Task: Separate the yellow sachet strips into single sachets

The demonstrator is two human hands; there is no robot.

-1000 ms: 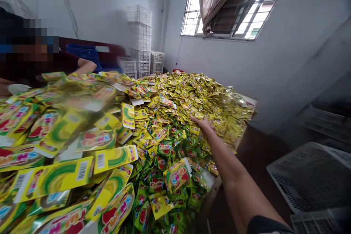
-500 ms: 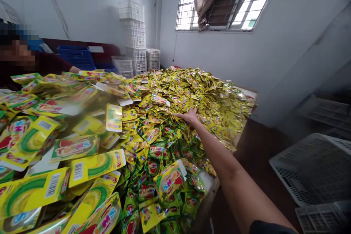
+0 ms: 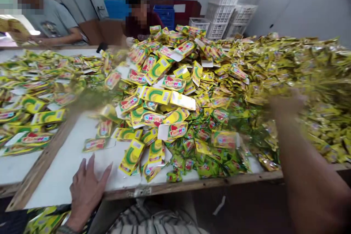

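My left hand (image 3: 89,177) rests on the white tabletop (image 3: 65,161) near its front edge, fingers spread, holding nothing. Just beyond it lies a heap of small yellow and green printed cartons (image 3: 156,95), some with white flaps standing out. My right hand (image 3: 287,104) is smeared by motion over the big pile of yellow sachets (image 3: 315,131) on the right, and its fingers cannot be made out. Between the cartons and that pile are green sachets (image 3: 211,166) with fruit pictures, reaching close to the wooden table edge.
A wooden strip (image 3: 52,150) divides this tabletop from another bearing more cartons (image 3: 35,117). Two people sit across: one in a grey shirt (image 3: 55,18), one in a dark red shirt (image 3: 156,22). White crates (image 3: 219,18) stand stacked behind. Yellow packets (image 3: 46,221) lie below the front edge.
The view has swung left, bringing in my left hand and a second person. My right hand was reaching into the yellow sachets with fingers spread; now it is blurred over them.
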